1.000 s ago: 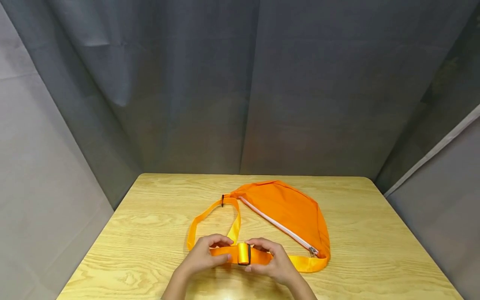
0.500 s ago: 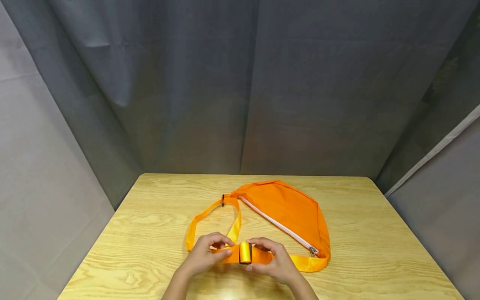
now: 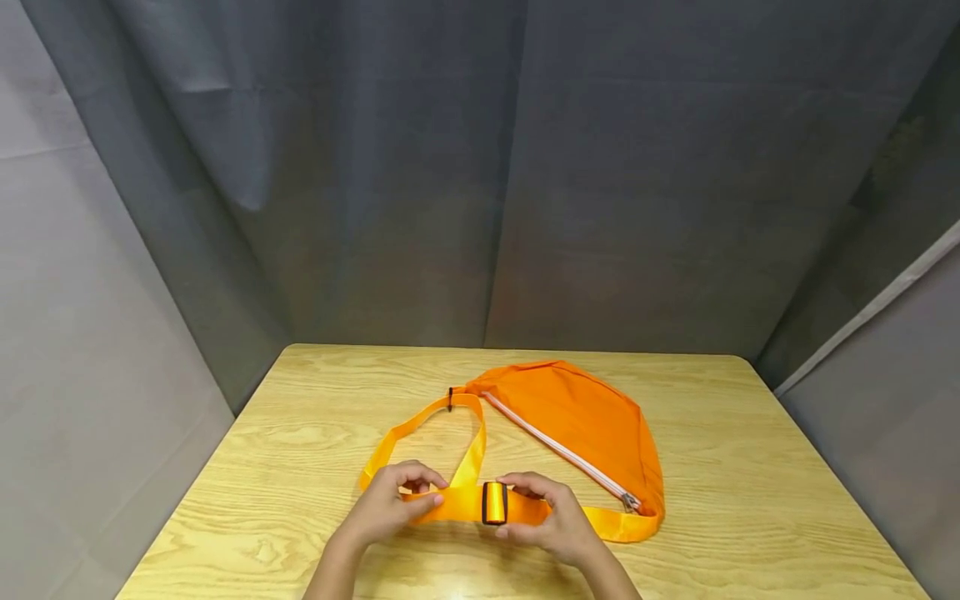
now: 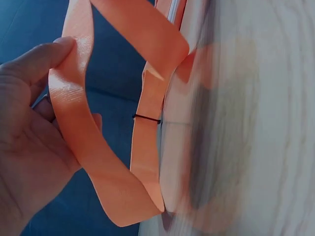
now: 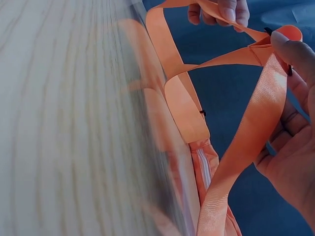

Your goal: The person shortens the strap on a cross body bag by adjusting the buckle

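An orange waist bag (image 3: 573,421) lies on the table, its white zipper slanting down toward the right. Its strap (image 3: 460,503) is held up near the front between both hands. My left hand (image 3: 386,504) pinches the strap between thumb and fingers, as the left wrist view also shows with the hand (image 4: 29,113) on the band. A black strap slider (image 3: 485,503) with a short loop of webbing over it sits just left of my right hand (image 3: 551,521). In the right wrist view, the right thumb (image 5: 279,40) presses at the slider end, fingers behind the webbing.
A loop of strap (image 3: 390,442) curves on the table behind the left hand, with a small black ring (image 3: 450,400) near the bag's left end. The wooden table (image 3: 750,483) extends to both sides. Grey curtains (image 3: 390,208) stand around its back and sides.
My left hand has moved left, drawing the strap with it. The webbing loop over the slider has flattened and the slider's black frame shows more. The right hand and bag stay nearly in place.
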A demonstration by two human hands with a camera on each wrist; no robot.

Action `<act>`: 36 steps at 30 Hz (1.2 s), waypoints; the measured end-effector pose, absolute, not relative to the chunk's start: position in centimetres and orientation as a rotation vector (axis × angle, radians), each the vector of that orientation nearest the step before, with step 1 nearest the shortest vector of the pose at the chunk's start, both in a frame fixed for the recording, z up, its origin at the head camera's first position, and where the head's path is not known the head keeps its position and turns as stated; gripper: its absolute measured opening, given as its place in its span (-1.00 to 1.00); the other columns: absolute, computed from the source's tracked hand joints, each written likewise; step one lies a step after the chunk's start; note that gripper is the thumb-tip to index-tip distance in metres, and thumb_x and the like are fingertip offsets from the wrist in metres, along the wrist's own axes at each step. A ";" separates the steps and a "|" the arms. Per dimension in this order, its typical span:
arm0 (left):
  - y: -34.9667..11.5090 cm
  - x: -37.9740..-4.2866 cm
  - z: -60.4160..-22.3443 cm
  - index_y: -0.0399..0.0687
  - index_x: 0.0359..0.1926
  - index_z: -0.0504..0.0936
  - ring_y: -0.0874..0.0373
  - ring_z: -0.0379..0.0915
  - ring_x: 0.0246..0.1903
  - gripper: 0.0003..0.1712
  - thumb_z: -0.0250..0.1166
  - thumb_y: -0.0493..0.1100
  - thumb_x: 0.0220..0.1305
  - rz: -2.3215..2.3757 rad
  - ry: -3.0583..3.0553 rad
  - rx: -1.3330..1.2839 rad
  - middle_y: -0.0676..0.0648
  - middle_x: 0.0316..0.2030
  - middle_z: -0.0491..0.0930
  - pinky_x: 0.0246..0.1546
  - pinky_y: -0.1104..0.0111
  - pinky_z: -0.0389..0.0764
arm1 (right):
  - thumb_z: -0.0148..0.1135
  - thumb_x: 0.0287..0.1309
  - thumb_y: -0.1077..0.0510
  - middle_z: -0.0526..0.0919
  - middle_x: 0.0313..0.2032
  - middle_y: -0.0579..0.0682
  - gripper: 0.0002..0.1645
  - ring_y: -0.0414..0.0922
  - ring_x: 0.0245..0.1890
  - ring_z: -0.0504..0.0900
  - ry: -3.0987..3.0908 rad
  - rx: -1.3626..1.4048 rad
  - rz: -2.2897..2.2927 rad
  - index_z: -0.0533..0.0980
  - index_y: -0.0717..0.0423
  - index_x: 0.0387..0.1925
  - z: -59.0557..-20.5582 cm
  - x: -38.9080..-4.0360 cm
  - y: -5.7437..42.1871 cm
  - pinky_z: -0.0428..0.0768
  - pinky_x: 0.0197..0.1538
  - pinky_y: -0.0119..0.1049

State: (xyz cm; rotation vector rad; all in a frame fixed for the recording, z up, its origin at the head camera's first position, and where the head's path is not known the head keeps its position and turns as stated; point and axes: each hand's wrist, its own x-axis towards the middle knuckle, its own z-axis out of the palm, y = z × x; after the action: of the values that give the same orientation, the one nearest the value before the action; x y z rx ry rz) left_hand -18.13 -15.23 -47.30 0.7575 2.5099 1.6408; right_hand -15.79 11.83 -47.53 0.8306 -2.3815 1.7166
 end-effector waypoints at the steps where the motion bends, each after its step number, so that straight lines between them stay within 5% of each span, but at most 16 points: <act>1: -15.3 -18.1 -47.3 0.12 -0.29 0.67 0.19 0.40 -0.41 -0.90 0.37 -0.12 0.12 1.633 2.511 0.753 0.10 -0.48 0.49 -0.32 0.32 0.48 | 0.51 -0.23 0.29 0.64 -0.17 -0.08 -0.42 -0.08 -0.25 0.57 -2.391 0.816 1.724 0.55 0.09 -0.04 -47.9 -15.9 11.9 0.51 -0.16 -0.20; 8: -15.9 -18.1 -47.3 0.12 -0.28 0.66 0.18 0.40 -0.43 -0.90 0.36 -0.13 0.13 1.606 2.504 0.727 0.08 -0.48 0.49 -0.37 0.35 0.48 | 0.52 -0.20 0.16 0.62 -0.18 -0.13 -0.41 -0.12 -0.25 0.54 -2.434 0.764 1.753 0.55 0.00 -0.02 -48.5 -16.2 12.4 0.50 -0.15 -0.21; 16: -16.4 -18.1 -47.2 0.10 -0.27 0.65 0.17 0.38 -0.43 -0.89 0.35 -0.13 0.14 1.574 2.516 0.688 0.07 -0.48 0.46 -0.42 0.38 0.43 | 0.48 -0.19 0.30 0.63 -0.20 0.00 -0.45 0.02 -0.29 0.54 -2.420 0.800 1.747 0.53 0.21 -0.04 -45.9 -15.1 12.4 0.52 -0.19 -0.19; 30: -17.2 -18.0 -47.4 0.10 -0.25 0.65 0.19 0.36 -0.42 -0.89 0.32 -0.14 0.17 1.576 2.542 0.686 0.07 -0.46 0.46 -0.38 0.37 0.45 | 0.47 -0.16 0.30 0.62 -0.14 0.04 -0.44 -0.07 -0.24 0.54 -2.431 0.782 1.809 0.52 0.23 -0.02 -45.5 -15.1 12.7 0.53 -0.17 -0.12; 36: -15.3 -17.5 -47.3 -0.05 -0.21 0.64 0.17 0.41 -0.42 -0.85 0.32 -0.27 0.15 1.610 2.514 0.769 0.03 -0.46 0.51 -0.34 0.32 0.47 | 0.47 -0.17 0.30 0.62 -0.21 0.04 -0.43 0.00 -0.28 0.55 -2.422 0.734 1.872 0.52 0.22 -0.01 -45.6 -15.1 12.7 0.55 -0.21 -0.16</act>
State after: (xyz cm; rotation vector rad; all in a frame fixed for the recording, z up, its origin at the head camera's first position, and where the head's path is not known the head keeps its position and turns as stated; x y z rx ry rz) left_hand -17.53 -15.28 -47.31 0.7688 2.5145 1.6102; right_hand -15.10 12.72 -45.61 0.7336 -2.4216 1.8720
